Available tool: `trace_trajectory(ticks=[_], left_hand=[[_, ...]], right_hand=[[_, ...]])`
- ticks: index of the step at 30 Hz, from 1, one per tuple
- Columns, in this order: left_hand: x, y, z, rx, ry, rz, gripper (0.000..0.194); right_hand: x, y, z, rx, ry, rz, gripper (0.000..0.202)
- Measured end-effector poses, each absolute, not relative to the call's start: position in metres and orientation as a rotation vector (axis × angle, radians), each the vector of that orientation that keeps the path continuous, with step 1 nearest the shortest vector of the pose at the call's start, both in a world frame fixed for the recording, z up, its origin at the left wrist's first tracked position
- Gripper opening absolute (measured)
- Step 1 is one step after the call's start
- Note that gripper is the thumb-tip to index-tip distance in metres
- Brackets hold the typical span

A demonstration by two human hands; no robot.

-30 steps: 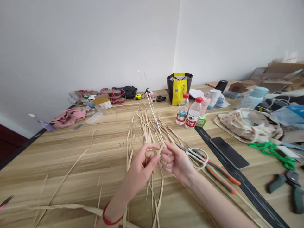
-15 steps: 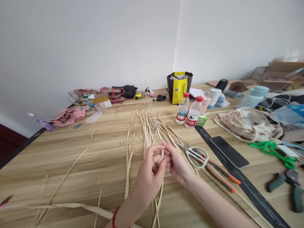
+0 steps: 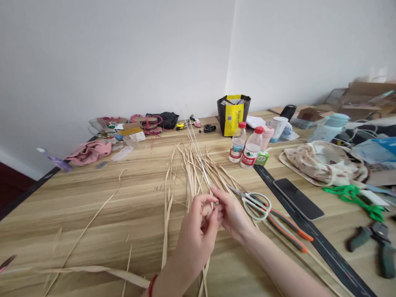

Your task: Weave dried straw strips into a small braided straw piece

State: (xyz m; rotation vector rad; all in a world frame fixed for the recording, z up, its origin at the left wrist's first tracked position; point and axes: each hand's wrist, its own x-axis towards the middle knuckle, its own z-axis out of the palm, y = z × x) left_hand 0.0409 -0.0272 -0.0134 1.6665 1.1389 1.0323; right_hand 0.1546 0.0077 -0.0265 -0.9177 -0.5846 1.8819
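Two thin silvery wires [image 3: 201, 165] rise at a slant from between my hands, their far tips faint. My right hand [image 3: 232, 215] is closed around the near end of the wires, thumb on top. Against its fingers, my left hand [image 3: 195, 231] is curled closed, with a pale flat plant-fibre strip at its fingertips, mostly hidden by the fingers. Below my hands, strip ends [image 3: 204, 274] trail toward the front. Under and beyond the wires lies a loose bundle of dry fibre strips [image 3: 191, 175] on the wooden table [image 3: 102, 198].
Scissors [image 3: 256, 205] and orange-grey pliers [image 3: 286, 231] lie right of my hands, near a phone [image 3: 298, 199]. Two water bottles [image 3: 252, 148] stand before a yellow-black bag [image 3: 233, 115]. Pruning shears [image 3: 379, 243] lie far right. A loose strip [image 3: 89, 225] lies left.
The wires' far tips have swung slightly left. My left hand has shifted a little to the right, and the strip between my fingers shows less than before.
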Motion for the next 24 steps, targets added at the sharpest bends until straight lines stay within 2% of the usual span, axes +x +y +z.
trace_trajectory(ticks=[3, 10, 17, 24], left_hand=[[0.042, -0.0277, -0.0149, 1.715, 1.194, 1.034, 0.014], [0.0402, -0.0248, -0.0133, 1.591, 1.106, 1.021, 0.012], [0.0431, -0.0289, -0.0162, 1.727, 1.141, 1.06, 0.014], [0.041, -0.0254, -0.0146, 1.658, 1.13, 1.055, 0.013]], right_hand=[[0.1529, 0.0074, -0.0273, -0.928, -0.573, 1.825, 0.044], [0.1585, 0.0101, -0.0257, -0.872, -0.441, 1.963, 0.042], [0.154, 0.0056, -0.0239, -0.863, -0.538, 1.771, 0.04], [0.156, 0.008, -0.0245, -0.789, -0.566, 1.807, 0.041]])
